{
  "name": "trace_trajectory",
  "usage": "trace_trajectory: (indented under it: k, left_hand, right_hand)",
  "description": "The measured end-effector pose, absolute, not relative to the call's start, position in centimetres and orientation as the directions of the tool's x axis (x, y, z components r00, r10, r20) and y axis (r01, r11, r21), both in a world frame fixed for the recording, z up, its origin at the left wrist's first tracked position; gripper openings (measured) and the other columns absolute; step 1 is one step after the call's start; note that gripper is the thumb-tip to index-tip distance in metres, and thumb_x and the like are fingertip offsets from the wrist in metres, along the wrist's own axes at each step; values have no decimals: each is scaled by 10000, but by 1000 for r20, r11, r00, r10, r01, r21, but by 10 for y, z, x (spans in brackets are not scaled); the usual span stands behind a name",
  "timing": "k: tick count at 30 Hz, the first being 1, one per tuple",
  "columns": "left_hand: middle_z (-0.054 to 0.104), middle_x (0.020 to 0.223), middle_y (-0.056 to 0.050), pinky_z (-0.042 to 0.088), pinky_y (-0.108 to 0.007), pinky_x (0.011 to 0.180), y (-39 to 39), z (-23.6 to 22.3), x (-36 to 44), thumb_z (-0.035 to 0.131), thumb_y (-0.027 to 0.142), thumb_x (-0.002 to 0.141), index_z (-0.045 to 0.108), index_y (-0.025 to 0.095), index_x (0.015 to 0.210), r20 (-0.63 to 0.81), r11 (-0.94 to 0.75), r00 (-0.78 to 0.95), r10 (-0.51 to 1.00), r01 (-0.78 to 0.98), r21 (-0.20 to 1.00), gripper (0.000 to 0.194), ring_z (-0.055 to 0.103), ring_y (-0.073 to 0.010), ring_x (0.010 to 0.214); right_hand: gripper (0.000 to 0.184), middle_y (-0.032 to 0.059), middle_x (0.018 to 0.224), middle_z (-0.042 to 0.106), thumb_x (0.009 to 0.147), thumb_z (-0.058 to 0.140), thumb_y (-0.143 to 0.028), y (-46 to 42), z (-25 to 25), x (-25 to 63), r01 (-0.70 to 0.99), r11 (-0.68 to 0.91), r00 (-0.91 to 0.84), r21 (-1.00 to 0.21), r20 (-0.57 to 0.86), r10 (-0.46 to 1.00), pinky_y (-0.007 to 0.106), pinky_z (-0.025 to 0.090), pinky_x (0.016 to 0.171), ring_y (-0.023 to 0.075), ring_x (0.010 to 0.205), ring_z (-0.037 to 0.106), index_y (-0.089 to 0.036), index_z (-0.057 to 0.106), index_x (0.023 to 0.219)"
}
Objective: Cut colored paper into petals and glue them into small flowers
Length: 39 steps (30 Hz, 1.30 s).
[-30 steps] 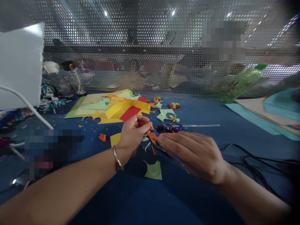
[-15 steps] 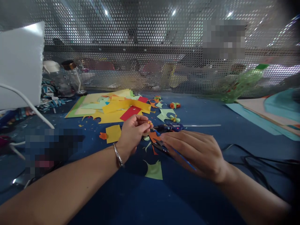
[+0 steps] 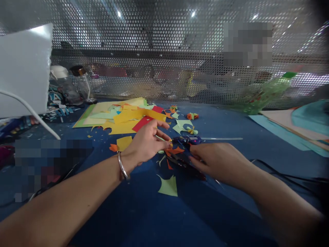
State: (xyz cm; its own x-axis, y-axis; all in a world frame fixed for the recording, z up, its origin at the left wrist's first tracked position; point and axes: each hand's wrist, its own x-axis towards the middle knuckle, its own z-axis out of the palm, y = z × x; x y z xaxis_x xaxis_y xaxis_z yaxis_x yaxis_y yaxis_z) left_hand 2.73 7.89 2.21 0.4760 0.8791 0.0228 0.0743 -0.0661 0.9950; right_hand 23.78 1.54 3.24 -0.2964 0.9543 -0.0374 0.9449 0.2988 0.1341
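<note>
My left hand (image 3: 147, 142) pinches a small yellow paper piece (image 3: 170, 142) between thumb and index finger, its other fingers loosely raised. My right hand (image 3: 221, 159) is closed at the handle side of a blue hot glue gun (image 3: 189, 139), which lies with its nozzle to the left. A clear glue stick (image 3: 221, 138) sticks out of its back. Beneath and between the hands lie dark scissors (image 3: 186, 165) and orange paper scraps (image 3: 176, 150). A thin pale stick end (image 3: 219, 184) shows below my right hand. Most of the glue gun's handle is hidden.
Stacked yellow paper (image 3: 123, 128) and a red sheet (image 3: 141, 123) lie behind my left hand. Small paper flowers (image 3: 192, 130) sit farther back. A green scrap (image 3: 168, 186) lies in front. Bottles (image 3: 83, 84) and a perforated metal screen (image 3: 154, 31) stand behind; black cables (image 3: 282, 175) run right.
My right hand has left the blue stick at the yellow piece and moved right, onto the glue gun's handle. My left hand's upper fingers have opened out while its pinch stays.
</note>
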Motion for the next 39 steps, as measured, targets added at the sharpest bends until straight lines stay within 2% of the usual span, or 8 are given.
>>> trace_trajectory:
  k: [3, 6, 12, 15, 20, 25, 30, 39]
  left_hand:
    - [682, 857, -41, 529, -293, 640, 76, 34, 19, 693, 65, 666, 581, 185, 997, -135, -104, 672, 728, 303, 947, 370, 688, -168, 694]
    - [709, 834, -46, 490, -280, 577, 74, 43, 11, 661, 94, 688, 626, 175, 991, -176, -307, 734, 656, 472, 826, 315, 681, -169, 620]
    - [710, 894, -57, 439, -279, 663, 82, 37, 5, 555, 109, 767, 697, 180, 960, 69, -657, 743, 666, 539, 527, 250, 645, -170, 776]
    - [669, 968, -58, 415, -266, 643, 86, 25, 7, 544, 54, 716, 695, 202, 1019, 52, -727, 785, 617, 543, 419, 370, 611, -157, 779]
    - [613, 977, -67, 408, -283, 659, 88, 15, 13, 518, 105, 804, 699, 192, 951, 146, -806, 806, 573, 522, 279, 249, 592, -174, 818]
    - [668, 873, -48, 450, -282, 695, 91, 18, 17, 559, 176, 850, 704, 171, 877, 234, -706, 719, 655, 470, 530, 147, 606, -150, 768]
    - [691, 758, -35, 492, -254, 608, 91, 15, 24, 586, 222, 853, 699, 146, 944, 69, -372, 655, 753, 336, 865, 164, 611, -117, 620]
    - [718, 820, -38, 521, -231, 660, 77, 15, 29, 584, 140, 812, 698, 156, 907, 87, -289, 585, 807, 263, 920, 149, 671, -104, 681]
  right_hand:
    - [243, 39, 645, 661, 899, 500, -298, 14, 35, 233, 958, 255, -228, 134, -190, 955, 292, 167, 505, 178, 563, 575, -203, 588, 694]
    - [252, 52, 684, 679, 912, 483, -334, 12, 36, 230, 961, 233, -204, 148, -186, 961, 292, 164, 511, 201, 615, 608, -208, 597, 725]
    - [255, 29, 687, 674, 931, 434, -320, 11, 34, 228, 966, 233, -226, 111, -78, 971, 281, 187, 508, 174, 594, 584, -214, 598, 766]
    - [230, 15, 684, 668, 932, 453, -308, 10, 31, 227, 957, 277, -275, 86, -32, 961, 274, 200, 510, 159, 587, 569, -216, 610, 791]
    - [217, 12, 680, 656, 931, 464, -287, 11, 24, 228, 941, 336, -337, 38, 23, 941, 269, 231, 523, 160, 599, 572, -209, 609, 788]
    - [204, 5, 707, 666, 925, 482, -305, 13, 20, 230, 935, 332, -314, -124, 143, 939, 263, 306, 536, 145, 586, 571, -215, 636, 827]
    - [186, -4, 745, 676, 924, 506, -290, 12, 20, 228, 868, 378, -287, -322, 296, 911, 245, 387, 568, 130, 608, 583, -216, 664, 860]
    - [169, 16, 851, 703, 928, 546, -302, 8, 18, 221, 780, 423, -243, -461, 400, 884, 222, 451, 592, 131, 709, 628, -203, 682, 928]
